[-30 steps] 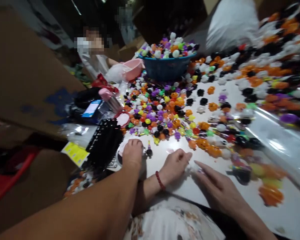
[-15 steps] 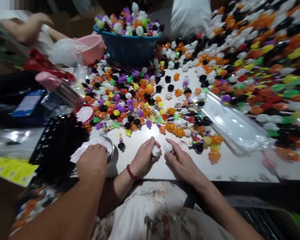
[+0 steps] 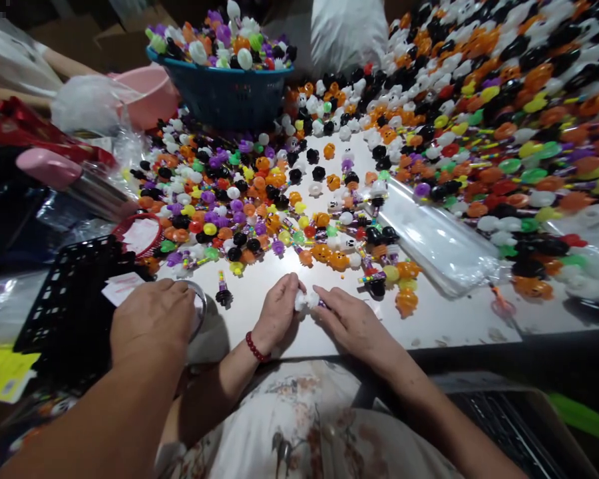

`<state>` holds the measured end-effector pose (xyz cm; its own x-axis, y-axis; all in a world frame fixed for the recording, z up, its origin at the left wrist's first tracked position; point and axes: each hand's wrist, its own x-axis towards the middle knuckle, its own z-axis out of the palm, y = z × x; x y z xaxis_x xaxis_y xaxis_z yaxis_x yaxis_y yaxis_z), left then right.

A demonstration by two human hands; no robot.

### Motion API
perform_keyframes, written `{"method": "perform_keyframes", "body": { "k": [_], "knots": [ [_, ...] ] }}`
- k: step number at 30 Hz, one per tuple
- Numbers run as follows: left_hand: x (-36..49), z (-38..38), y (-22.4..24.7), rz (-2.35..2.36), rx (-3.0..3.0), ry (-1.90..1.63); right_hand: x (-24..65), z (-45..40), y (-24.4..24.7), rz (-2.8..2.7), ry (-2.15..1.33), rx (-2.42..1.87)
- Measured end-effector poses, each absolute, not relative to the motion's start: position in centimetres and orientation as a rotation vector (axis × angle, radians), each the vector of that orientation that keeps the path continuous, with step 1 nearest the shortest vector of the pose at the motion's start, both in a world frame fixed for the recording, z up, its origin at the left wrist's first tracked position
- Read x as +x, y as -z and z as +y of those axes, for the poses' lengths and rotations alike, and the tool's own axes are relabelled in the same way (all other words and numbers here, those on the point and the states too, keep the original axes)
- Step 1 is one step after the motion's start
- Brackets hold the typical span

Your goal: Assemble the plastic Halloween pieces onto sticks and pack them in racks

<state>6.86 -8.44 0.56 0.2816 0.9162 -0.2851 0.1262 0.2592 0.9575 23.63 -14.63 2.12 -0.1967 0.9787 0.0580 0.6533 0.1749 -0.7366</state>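
My left hand (image 3: 278, 307), with a dark red bead bracelet at the wrist, is closed on a small white plastic topper (image 3: 300, 303). Opposite it, my right hand (image 3: 347, 319) pinches a second white topper (image 3: 311, 301), which has a bit of purple behind it. The two white pieces meet or nearly meet between my fingertips; their exact shape is too small to make out. Just left of my hands, a black-topped little tube (image 3: 223, 293) lies on the white table (image 3: 274, 263).
A co-worker's hand (image 3: 152, 319) reaches in from the left over a round metal tin (image 3: 199, 303) and paper slips (image 3: 122, 287). Heaped colourful toppers (image 3: 239, 213) cover the table. Behind stand a blue basin (image 3: 224, 90) and pink basin (image 3: 150, 96); clear plastic bags (image 3: 439, 246) lie right.
My hands have come together, so the two white toppers now meet or nearly meet. The view has swung slightly right. The co-worker's hand stays by the tin.
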Motion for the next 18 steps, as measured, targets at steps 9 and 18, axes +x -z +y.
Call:
{"method": "perform_keyframes", "body": {
  "k": [9, 18],
  "knots": [
    [6.8, -8.4, -1.0, 1.150, 1.295, -0.690, 24.4, -14.9, -3.1, -2.003, -0.651, -1.525],
    [6.2, -8.6, -2.5, 0.998, 1.180, -0.505, 24.5, -14.9, -2.2, -1.792, -0.719, -1.463]
  ]
}}
